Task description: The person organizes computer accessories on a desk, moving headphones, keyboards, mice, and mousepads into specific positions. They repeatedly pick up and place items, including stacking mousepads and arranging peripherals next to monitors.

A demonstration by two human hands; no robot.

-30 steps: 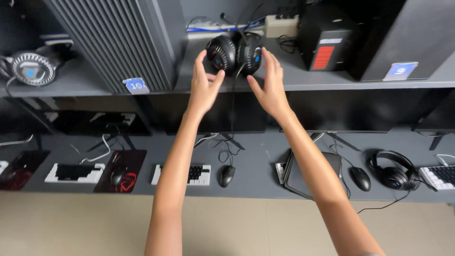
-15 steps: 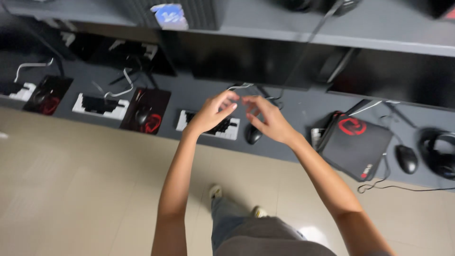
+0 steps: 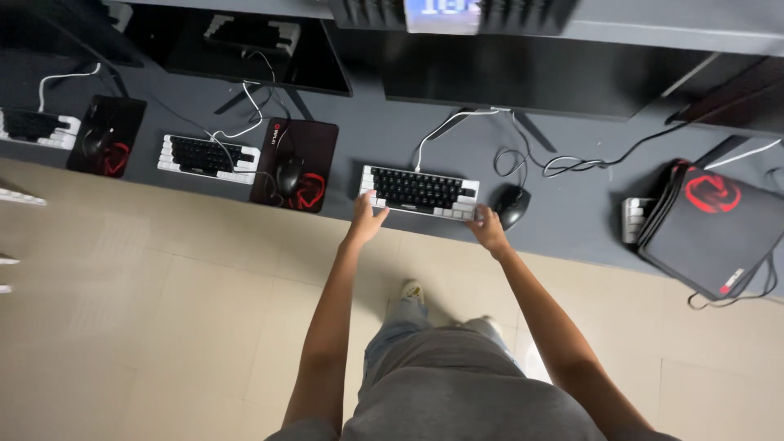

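While the grey table (image 3: 392,139) carries a crowded row of gear, the black-and-white keyboard (image 3: 420,192) sits at its front edge, its white cable running off toward 12 o'clock; a pull toward 6 o'clock could, in my judgement, snag that cable or tip the board to the floor. The mouse (image 3: 513,205) lies just beside it at 3 o'clock and could be knocked. Half a second ago both hands met in mid-air; now the left hand (image 3: 366,219) and right hand (image 3: 488,230) touch the keyboard's near corners, whether either grip has closed I cannot tell.
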